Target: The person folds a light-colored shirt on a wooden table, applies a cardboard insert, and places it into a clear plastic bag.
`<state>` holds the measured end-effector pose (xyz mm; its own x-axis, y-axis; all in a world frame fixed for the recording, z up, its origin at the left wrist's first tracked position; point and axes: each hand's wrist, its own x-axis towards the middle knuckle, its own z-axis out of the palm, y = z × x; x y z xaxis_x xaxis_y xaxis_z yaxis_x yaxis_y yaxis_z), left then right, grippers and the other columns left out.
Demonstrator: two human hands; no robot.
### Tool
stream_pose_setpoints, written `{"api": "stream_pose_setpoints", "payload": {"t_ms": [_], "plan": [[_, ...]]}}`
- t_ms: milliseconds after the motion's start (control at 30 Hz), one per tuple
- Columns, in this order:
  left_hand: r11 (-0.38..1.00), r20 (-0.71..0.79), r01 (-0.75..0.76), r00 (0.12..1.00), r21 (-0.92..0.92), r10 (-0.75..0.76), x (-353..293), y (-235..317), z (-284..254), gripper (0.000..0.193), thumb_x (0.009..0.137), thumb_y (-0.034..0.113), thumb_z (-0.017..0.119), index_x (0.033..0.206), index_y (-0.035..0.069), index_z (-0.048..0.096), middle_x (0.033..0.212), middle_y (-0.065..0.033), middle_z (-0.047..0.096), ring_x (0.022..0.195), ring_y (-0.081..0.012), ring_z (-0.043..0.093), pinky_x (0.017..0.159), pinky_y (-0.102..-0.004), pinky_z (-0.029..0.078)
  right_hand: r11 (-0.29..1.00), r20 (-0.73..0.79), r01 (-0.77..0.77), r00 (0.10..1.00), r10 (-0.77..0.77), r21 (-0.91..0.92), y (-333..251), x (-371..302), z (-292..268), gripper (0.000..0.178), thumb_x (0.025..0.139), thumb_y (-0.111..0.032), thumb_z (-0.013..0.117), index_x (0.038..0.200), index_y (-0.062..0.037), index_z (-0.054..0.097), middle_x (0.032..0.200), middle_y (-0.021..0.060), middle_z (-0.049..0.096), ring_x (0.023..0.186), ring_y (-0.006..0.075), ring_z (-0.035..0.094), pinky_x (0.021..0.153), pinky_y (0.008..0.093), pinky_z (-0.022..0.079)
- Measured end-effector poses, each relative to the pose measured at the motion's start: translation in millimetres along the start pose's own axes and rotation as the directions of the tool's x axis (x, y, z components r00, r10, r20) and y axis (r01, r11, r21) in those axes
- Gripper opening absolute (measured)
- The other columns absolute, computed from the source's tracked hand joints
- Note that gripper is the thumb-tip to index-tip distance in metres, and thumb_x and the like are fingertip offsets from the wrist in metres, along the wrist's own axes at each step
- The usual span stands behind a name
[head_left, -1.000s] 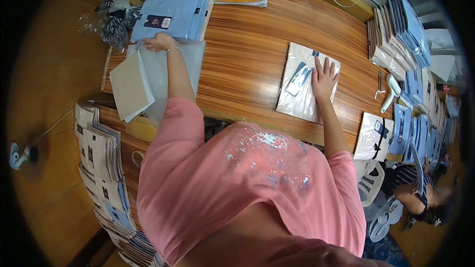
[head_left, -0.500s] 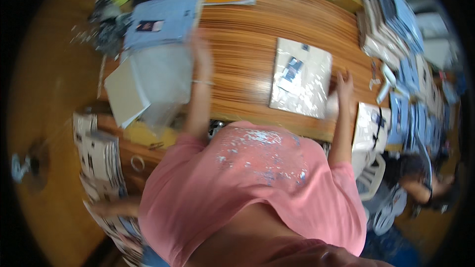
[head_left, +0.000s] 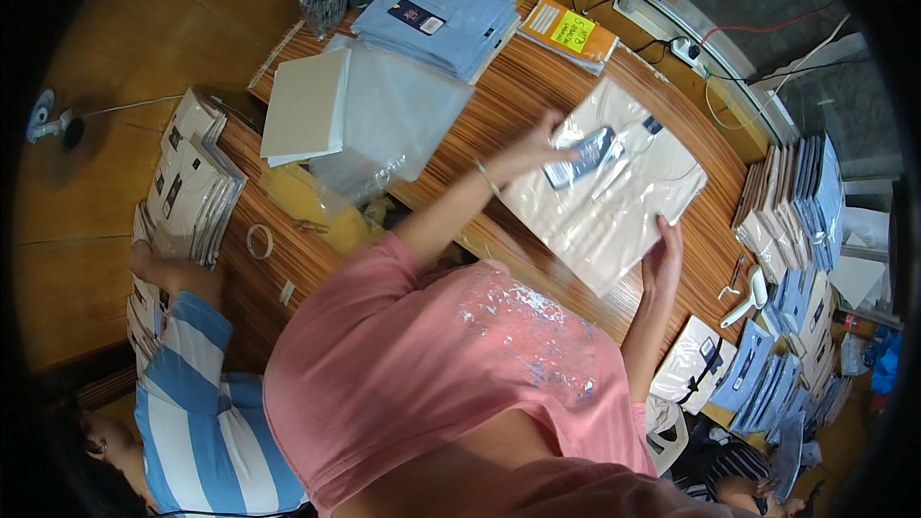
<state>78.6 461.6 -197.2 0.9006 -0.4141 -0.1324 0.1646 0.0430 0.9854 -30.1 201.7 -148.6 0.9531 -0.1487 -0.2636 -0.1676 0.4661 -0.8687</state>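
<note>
A cream folded shirt in a clear plastic bag [head_left: 624, 201] is between my hands, tilted up over the table, with a dark tag on its front. My left hand [head_left: 539, 146] grips its left edge near the tag. At the opposite edge, my right hand [head_left: 662, 254] holds on with the thumb showing and the other fingers partly hidden. Left of these lie a stack of light blue folded shirts [head_left: 451, 24], clear plastic bags [head_left: 403, 120] and pale card sheets [head_left: 305, 105].
Bagged shirts [head_left: 767, 201] are stacked at the right, near a white tape-gun-like tool [head_left: 753, 297]. An orange notebook [head_left: 568, 31] lies at the far edge. A co-worker in a striped shirt [head_left: 201, 403] reaches toward more bagged shirts [head_left: 192, 182] at left; another person sits at lower right.
My left hand has moved right from the plastic bags and taken hold of the bagged shirt. My right hand has closed on it too. The package is raised and turned, and the view has swung.
</note>
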Motion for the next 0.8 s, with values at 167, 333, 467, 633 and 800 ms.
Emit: {"api": "stream_pose_setpoints", "payload": {"t_ms": [167, 333, 467, 633, 800], "plan": [[0.851, 0.005, -0.310, 0.940, 0.425, 0.340, -29, 136, -75, 0.083, 0.071, 0.005, 0.074, 0.139, 0.012, 0.028, 0.117, -0.0126, 0.056, 0.108, -0.0205, 0.053, 0.091, -0.0285, 0.042, 0.999, 0.335, -0.049, 0.941, 0.046, -0.001, -2, 23, 68, 0.037, 0.088, -0.011, 0.052, 0.122, 0.0022, 0.043, 0.116, 0.0122, 0.055, 0.099, 0.0211, 0.059, 0.078, 0.0376, 0.057], [0.202, -0.088, -0.066, 0.739, 0.977, 0.668, -54, 223, -101, 0.052, 0.072, 0.014, 0.070, 0.122, 0.011, 0.054, 0.104, -0.0124, 0.063, 0.089, -0.0298, 0.059, 0.083, -0.0347, 0.043, 0.983, 0.421, -0.115, 0.906, 0.045, 0.143, 42, 40, 168, 0.026, 0.090, -0.010, 0.054, 0.114, -0.0014, 0.047, 0.109, 0.0095, 0.056, 0.095, 0.0197, 0.060, 0.083, 0.0437, 0.055], [-0.121, 0.098, 0.062, 0.285, 0.991, 0.953, -45, 230, -105, 0.045, 0.076, 0.019, 0.067, 0.119, 0.009, 0.056, 0.115, -0.0111, 0.057, 0.110, -0.0295, 0.048, 0.096, -0.0437, 0.031, 0.883, 0.386, -0.153, 0.922, -0.035, 0.444, 58, 55, 275, 0.019, 0.093, -0.008, 0.048, 0.112, -0.0050, 0.045, 0.100, 0.0048, 0.052, 0.088, 0.0166, 0.056, 0.090, 0.0464, 0.051], [0.094, -0.122, 0.079, 0.559, 0.992, 0.820, -34, 142, -184, 0.040, 0.084, 0.020, 0.059, 0.123, 0.011, 0.054, 0.125, -0.0139, 0.050, 0.120, -0.0334, 0.040, 0.100, -0.0443, 0.029, 0.856, 0.366, -0.306, 0.918, 0.150, 0.417, 108, 94, 336, 0.050, 0.092, -0.010, 0.049, 0.136, -0.0135, 0.025, 0.122, 0.0066, 0.046, 0.102, 0.0178, 0.052, 0.089, 0.0435, 0.046], [0.328, -0.261, 0.087, 0.803, 0.941, 0.536, -2, 8, -266, 0.039, 0.085, 0.019, 0.055, 0.124, 0.020, 0.053, 0.141, -0.0150, 0.033, 0.134, -0.0392, 0.020, 0.105, -0.0595, 0.014, 0.898, 0.385, -0.416, 0.813, 0.437, -0.142, 145, 50, 285, 0.070, 0.088, -0.011, 0.052, 0.145, -0.0172, 0.012, 0.123, 0.0086, 0.050, 0.102, 0.0184, 0.054, 0.086, 0.0391, 0.041]]}}
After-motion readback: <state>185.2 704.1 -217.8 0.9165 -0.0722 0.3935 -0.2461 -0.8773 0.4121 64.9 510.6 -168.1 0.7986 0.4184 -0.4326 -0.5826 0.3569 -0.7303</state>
